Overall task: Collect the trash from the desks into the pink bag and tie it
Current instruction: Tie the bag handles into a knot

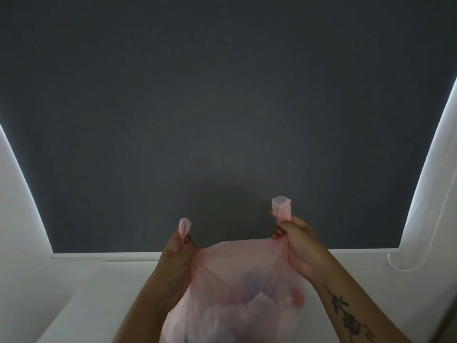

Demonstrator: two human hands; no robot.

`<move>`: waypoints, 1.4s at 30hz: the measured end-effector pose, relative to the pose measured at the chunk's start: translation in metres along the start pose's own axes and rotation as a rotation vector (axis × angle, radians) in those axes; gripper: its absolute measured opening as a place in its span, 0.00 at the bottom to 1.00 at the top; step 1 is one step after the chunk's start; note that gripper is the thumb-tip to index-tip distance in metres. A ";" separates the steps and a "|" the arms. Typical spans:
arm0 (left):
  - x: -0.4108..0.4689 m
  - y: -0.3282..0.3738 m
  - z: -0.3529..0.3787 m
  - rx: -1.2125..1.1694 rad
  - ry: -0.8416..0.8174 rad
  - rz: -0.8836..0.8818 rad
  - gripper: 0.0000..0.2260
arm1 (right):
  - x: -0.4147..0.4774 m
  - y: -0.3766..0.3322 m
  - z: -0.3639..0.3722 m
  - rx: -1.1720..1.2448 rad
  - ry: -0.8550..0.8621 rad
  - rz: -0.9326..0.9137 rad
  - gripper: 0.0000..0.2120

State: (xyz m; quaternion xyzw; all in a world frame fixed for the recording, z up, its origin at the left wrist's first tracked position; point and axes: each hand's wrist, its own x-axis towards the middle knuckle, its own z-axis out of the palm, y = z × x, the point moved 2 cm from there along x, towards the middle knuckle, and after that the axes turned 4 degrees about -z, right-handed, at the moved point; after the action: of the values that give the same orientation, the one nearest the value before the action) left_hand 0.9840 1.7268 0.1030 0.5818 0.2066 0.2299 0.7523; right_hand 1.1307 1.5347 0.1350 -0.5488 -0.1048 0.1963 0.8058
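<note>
Pink bag (237, 288): hanging in the lower centre of the frame, held up between both hands in front of a dark grey blind (222, 107); thin, see-through plastic, wrinkling and sagging, its bottom running off the lower edge.
Contents: blurry purple and pink shapes are showing through the film; what they are, I can't tell.
Bag handles: two twisted ends are sticking up, one above each fist, the right one taller and flaring open at its tip.
Bag mouth: stretching taut in a shallow arc between the two fists.
Left hand (176, 253): clamping tight on the left handle, fingers curling round it.
Right hand (298, 243): pinching tight on the right handle, a dark flower tattoo showing on its forearm.
Backdrop: white wall (14, 206) framing the blind, a bead cord (418, 248) looping at lower right.
</note>
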 end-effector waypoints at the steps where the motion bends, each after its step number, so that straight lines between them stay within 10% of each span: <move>1: 0.000 -0.002 -0.001 0.054 0.001 0.008 0.16 | -0.001 0.000 -0.001 0.023 0.002 -0.008 0.09; 12: -0.001 -0.024 0.018 0.060 0.216 0.000 0.10 | -0.001 0.024 -0.010 -0.325 0.279 -0.164 0.15; 20: 0.006 -0.028 0.034 -0.485 0.255 -0.135 0.16 | 0.001 0.033 -0.005 0.468 0.200 0.024 0.11; 32: -0.010 -0.052 0.033 0.700 0.043 0.143 0.23 | -0.002 0.042 -0.002 -0.308 0.021 -0.120 0.12; 42: -0.028 -0.065 0.029 0.449 0.434 0.076 0.21 | -0.008 0.056 -0.009 -0.385 0.264 -0.163 0.18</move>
State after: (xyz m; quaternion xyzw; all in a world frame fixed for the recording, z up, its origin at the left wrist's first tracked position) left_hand 0.9847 1.6733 0.0483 0.6779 0.3861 0.3254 0.5343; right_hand 1.1152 1.5420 0.0800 -0.7028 -0.0783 0.0335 0.7063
